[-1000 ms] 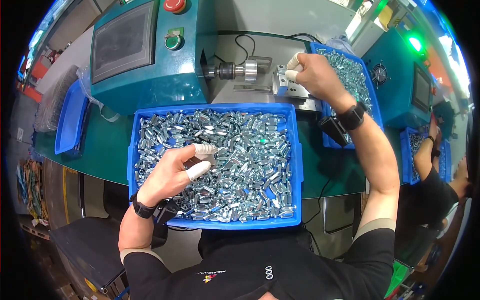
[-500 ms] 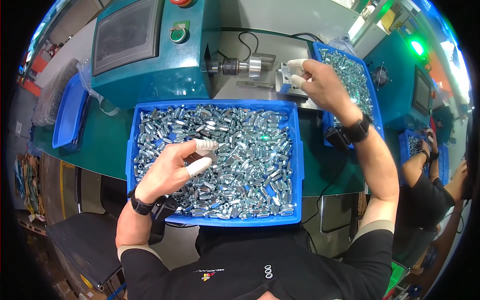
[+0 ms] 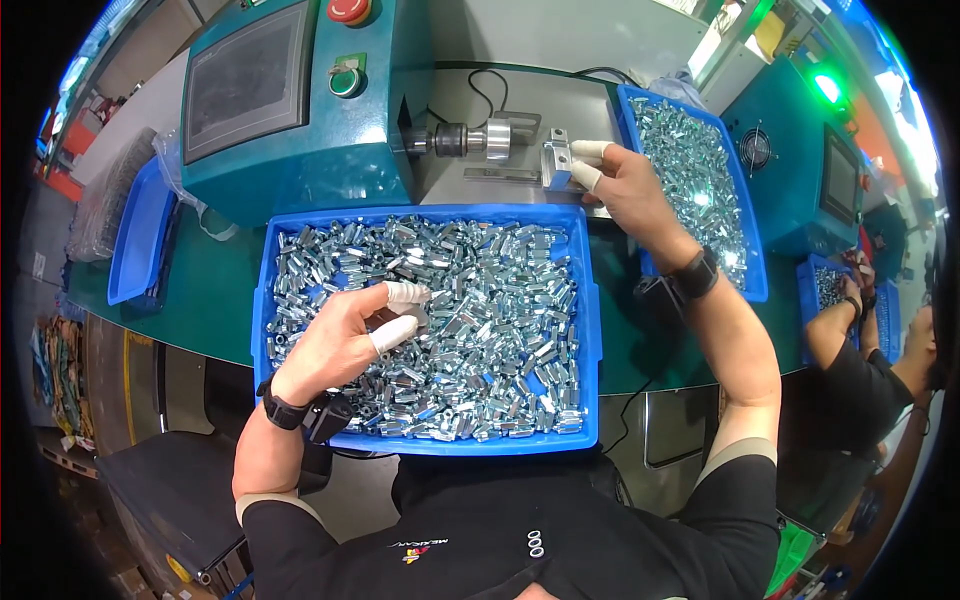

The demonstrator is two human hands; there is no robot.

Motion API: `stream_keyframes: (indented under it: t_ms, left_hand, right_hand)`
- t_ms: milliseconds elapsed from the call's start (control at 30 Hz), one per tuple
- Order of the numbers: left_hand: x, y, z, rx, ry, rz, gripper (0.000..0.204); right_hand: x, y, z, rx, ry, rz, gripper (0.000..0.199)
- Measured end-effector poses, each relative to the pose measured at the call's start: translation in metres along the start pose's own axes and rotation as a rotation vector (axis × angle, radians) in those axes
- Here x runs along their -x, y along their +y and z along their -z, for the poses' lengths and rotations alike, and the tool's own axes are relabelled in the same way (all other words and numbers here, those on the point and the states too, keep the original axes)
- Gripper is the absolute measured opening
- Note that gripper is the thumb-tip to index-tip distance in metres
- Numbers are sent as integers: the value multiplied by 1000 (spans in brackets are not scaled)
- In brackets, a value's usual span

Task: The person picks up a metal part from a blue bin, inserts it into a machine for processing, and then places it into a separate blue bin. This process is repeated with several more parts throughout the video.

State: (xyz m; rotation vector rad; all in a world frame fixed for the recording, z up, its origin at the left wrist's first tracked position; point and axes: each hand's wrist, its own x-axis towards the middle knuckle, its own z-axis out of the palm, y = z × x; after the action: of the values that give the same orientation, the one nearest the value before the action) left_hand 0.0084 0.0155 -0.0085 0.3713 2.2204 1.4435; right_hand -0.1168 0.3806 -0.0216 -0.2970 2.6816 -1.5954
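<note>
- A factory workshop, by the look of its long green workbench (image 3: 215, 318).
- A teal machine (image 3: 300, 165) on it carries a screen (image 3: 247, 90), a red push button (image 3: 349, 9) and a metal shaft (image 3: 497, 140).
- Blue trays (image 3: 590, 330) hold heaps of small, similar metal parts (image 3: 510, 335).
- Off to the right, another person (image 3: 855, 400) is near a second teal machine (image 3: 795, 190), and a green lamp (image 3: 827, 88) glows.

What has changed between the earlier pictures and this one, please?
The right hand has moved toward the person, lower beside the right side of the metal block; whether it took or released anything is unclear. The left hand stayed over the metal parts in the large blue tray. The teal machine looks unchanged.
</note>
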Motion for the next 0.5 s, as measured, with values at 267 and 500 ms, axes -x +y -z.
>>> stream_keyframes:
  t_ms: [267, 500]
  left_hand:
    - [-1, 1, -1, -30, -28, 12, 36]
    - [-3, 5, 0, -37, -30, 31, 35]
  right_hand:
    - [2, -11, -3, -123, -109, -45, 44]
    - [-26, 2, -6, -71, -249, 124, 41]
